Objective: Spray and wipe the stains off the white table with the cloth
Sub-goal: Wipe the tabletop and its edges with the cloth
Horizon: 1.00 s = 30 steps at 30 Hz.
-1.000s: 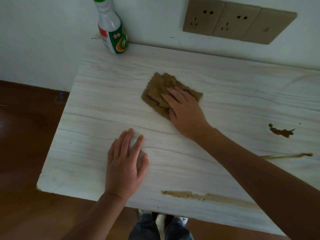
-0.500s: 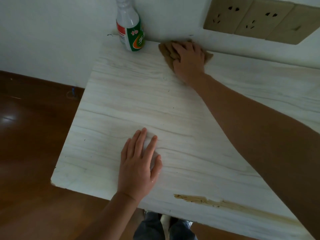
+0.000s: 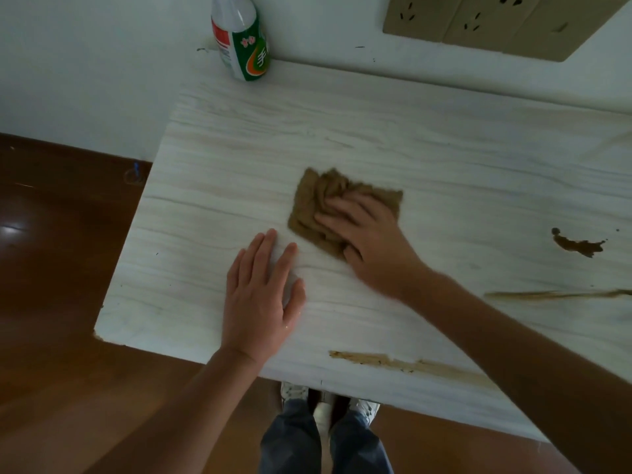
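A crumpled brown cloth [image 3: 316, 203] lies on the middle of the white table [image 3: 222, 159], and my right hand [image 3: 371, 241] presses flat on its right half. My left hand [image 3: 261, 295] rests palm down on the bare tabletop just left of and nearer than the cloth, fingers spread, holding nothing. A spray bottle [image 3: 241, 39] with a green label stands at the table's far left corner against the wall. Brown stains remain: a blotch [image 3: 578, 244] at the right, a thin streak [image 3: 554, 295] below it, and a long smear [image 3: 403, 362] along the near edge.
The white wall behind the table carries a row of tan power sockets [image 3: 496, 18]. Brown wooden floor [image 3: 61, 268] lies to the left of and below the table. My legs and shoes [image 3: 325, 429] show under the near edge.
My right hand has dragged the cloth from the far edge by the wall back toward me to the table's middle. My left hand has stayed planted on the table.
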Available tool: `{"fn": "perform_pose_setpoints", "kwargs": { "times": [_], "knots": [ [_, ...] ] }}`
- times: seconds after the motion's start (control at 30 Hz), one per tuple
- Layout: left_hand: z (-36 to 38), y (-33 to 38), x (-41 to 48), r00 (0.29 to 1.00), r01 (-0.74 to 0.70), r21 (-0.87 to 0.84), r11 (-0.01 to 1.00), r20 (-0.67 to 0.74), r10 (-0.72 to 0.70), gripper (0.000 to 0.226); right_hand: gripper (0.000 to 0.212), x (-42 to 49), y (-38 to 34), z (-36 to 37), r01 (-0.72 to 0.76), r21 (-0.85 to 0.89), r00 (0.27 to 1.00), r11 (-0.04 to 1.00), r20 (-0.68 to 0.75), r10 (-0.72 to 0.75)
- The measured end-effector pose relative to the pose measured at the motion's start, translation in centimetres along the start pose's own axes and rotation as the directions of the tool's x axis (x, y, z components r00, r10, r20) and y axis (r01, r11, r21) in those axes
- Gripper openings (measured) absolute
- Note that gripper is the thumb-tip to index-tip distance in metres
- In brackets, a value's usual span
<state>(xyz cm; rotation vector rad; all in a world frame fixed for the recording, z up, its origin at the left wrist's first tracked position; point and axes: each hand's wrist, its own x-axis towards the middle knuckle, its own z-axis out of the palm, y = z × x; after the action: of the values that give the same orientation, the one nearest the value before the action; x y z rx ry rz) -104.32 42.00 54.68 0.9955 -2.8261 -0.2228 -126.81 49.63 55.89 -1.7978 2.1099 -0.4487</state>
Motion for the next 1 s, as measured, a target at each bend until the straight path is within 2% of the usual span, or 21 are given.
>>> {"fn": "perform_pose_setpoints", "kwargs": {
  "times": [0.17,0.27,0.4,0.53,0.6,0.67,0.8,0.9,1.0],
  "knots": [
    [-0.3,0.1,0.0,0.998,0.021,-0.007,1.000,0.051,-0.021,0.055,0.055,-11.3,-1.1,0.2,0.148,-0.080,0.979,0.986,0.151,-0.135],
    [-0.4,0.2,0.1,0.998,0.023,0.001,1.000,0.059,-0.023,0.055,0.055,-11.9,1.2,-0.9,0.185,-0.105,0.975,0.977,0.143,-0.170],
    [-0.4,0.2,0.1,0.998,0.020,0.011,1.000,0.062,-0.021,0.055,0.059,-6.6,5.0,-2.0,-0.034,-0.072,0.999,0.997,-0.034,0.032],
    [-0.4,0.3,0.0,0.999,0.024,0.002,1.000,0.048,-0.025,0.054,0.061,-1.4,4.5,-1.9,-0.319,0.057,0.930,0.946,-0.171,0.324],
    [-0.4,0.3,0.0,0.999,0.024,-0.002,1.000,0.041,-0.024,0.054,0.061,-0.6,2.9,-1.2,-0.378,0.095,0.896,0.921,-0.212,0.390],
    [-0.5,0.4,-0.1,0.999,0.025,0.001,1.000,0.034,-0.025,0.054,0.060,-1.5,1.1,-0.3,-0.353,0.092,0.906,0.931,-0.213,0.365],
    [-0.6,0.5,-0.2,0.999,0.043,-0.039,0.998,0.013,-0.042,0.054,0.057,-7.1,-2.5,1.6,-0.197,0.053,0.971,0.979,-0.125,0.202],
    [-0.5,0.5,-0.4,0.999,0.017,-0.051,0.999,-0.026,-0.018,0.054,0.056,-12.7,-5.0,2.8,-0.099,0.052,0.992,0.994,-0.069,0.103],
    [-0.6,0.5,-0.4,1.000,0.012,-0.068,0.998,-0.018,-0.014,0.054,0.054,-17.5,-6.5,3.9,-0.080,0.023,0.996,0.996,-0.037,0.081]
  ]
}}
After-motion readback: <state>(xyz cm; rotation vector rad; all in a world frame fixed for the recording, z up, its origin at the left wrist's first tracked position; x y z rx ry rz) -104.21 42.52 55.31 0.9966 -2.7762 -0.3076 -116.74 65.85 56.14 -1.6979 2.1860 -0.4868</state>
